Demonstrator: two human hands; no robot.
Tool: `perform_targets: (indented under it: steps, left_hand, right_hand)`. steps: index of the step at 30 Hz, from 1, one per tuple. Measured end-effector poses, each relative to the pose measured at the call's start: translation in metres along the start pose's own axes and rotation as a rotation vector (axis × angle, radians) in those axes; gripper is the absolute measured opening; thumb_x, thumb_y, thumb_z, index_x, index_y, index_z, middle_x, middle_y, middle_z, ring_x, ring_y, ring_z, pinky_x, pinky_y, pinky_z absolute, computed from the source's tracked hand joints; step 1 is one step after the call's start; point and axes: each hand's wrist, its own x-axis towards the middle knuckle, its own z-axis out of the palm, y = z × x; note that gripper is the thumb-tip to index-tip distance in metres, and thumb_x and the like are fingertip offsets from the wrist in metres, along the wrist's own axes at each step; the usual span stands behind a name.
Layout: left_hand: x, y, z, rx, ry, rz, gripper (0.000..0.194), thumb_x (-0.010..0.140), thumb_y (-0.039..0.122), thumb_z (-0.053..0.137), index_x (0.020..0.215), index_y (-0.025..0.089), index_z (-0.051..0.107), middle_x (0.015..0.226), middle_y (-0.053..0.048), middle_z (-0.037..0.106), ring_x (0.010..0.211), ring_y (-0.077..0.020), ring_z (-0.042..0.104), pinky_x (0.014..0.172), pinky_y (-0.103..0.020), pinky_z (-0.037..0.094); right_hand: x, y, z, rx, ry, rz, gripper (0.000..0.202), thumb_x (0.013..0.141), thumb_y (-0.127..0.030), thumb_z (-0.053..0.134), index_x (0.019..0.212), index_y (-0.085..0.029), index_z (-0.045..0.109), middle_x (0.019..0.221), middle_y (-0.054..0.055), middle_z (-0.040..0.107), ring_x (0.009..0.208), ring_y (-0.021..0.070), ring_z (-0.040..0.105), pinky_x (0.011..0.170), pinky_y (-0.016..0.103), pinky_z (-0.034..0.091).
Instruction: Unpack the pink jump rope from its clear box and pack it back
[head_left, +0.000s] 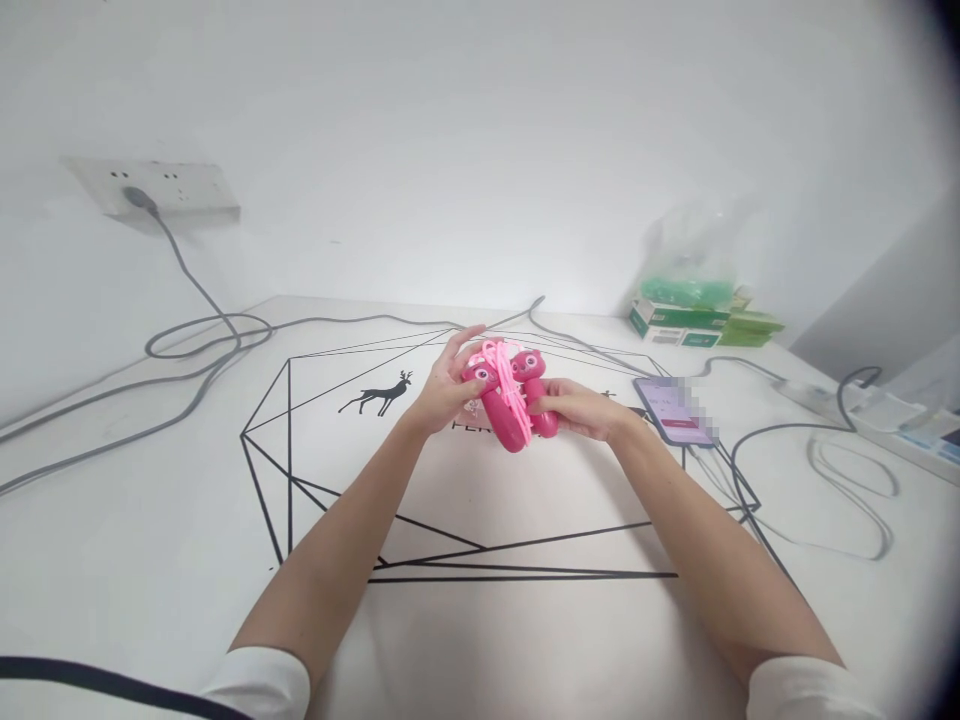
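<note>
A pink jump rope [513, 395] with two dark pink handles, each with an eye-like figure near its top, is held above the white mat. Its lighter pink cord is wound around the handles in a bundle. My left hand [448, 385] grips the left handle near its top, with the index finger stretched up behind it. On the other side, my right hand [576, 407] pinches the right handle at its middle. Both handles point downward and lie close together.
A phone [676, 411] lies right of my right hand. Green and white boxes [679, 322] under a plastic bag [688, 265] stand at the back right. Grey cables [206, 375] run over the table on both sides. A power strip [892, 425] is at the far right.
</note>
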Motion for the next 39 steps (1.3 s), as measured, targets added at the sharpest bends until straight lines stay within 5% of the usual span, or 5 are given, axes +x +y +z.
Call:
perform_targets:
  steps: [14,21,29,33,39]
  left_hand:
    - [-0.001,0.013,-0.007,0.088,-0.105,0.022,0.067,0.074,0.028,0.079,0.133,0.029,0.047,0.140,-0.011,0.051,0.109,-0.0262,0.063,0.082,-0.036,0.057]
    - [-0.001,0.008,-0.002,0.085,-0.114,0.039,0.066,0.071,0.026,0.079,0.130,0.027,0.047,0.136,-0.012,0.054,0.106,-0.0245,0.063,0.081,-0.033,0.055]
    - [0.001,-0.014,0.012,0.061,0.137,0.014,0.060,0.074,0.028,0.075,0.128,0.030,0.049,0.145,-0.007,0.047,0.103,-0.0204,0.064,0.076,-0.030,0.056]
    - [0.001,-0.015,0.019,0.005,0.199,-0.072,0.069,0.073,0.028,0.078,0.133,0.030,0.044,0.145,-0.008,0.046,0.098,-0.0168,0.064,0.081,-0.031,0.056]
    - [0.000,0.003,0.019,-0.052,0.196,-0.354,0.077,0.076,0.034,0.078,0.142,0.030,0.038,0.110,-0.006,0.064,0.082,-0.0181,0.067,0.072,-0.036,0.058]
  right_hand:
    - [0.005,0.018,0.011,0.155,-0.093,0.044,0.036,0.066,-0.025,0.084,0.100,-0.018,0.073,0.100,0.008,0.075,0.089,0.0233,0.073,0.075,0.031,0.062]
    - [-0.001,0.015,0.030,0.229,-0.055,-0.016,0.053,0.067,-0.023,0.085,0.117,-0.022,0.068,0.122,0.010,0.069,0.118,0.0292,0.062,0.090,0.036,0.058]
    - [0.005,0.029,0.033,0.198,0.104,-0.021,0.045,0.068,-0.024,0.084,0.110,-0.020,0.070,0.111,0.011,0.073,0.102,0.0284,0.068,0.080,0.036,0.060]
    - [0.008,0.035,0.032,0.183,0.187,-0.036,0.039,0.067,-0.024,0.084,0.104,-0.019,0.071,0.105,0.011,0.074,0.096,0.0269,0.069,0.075,0.034,0.060]
    - [0.012,0.037,0.029,0.087,0.228,-0.071,0.038,0.066,-0.025,0.083,0.102,-0.018,0.071,0.104,0.010,0.074,0.093,0.0229,0.068,0.069,0.028,0.055]
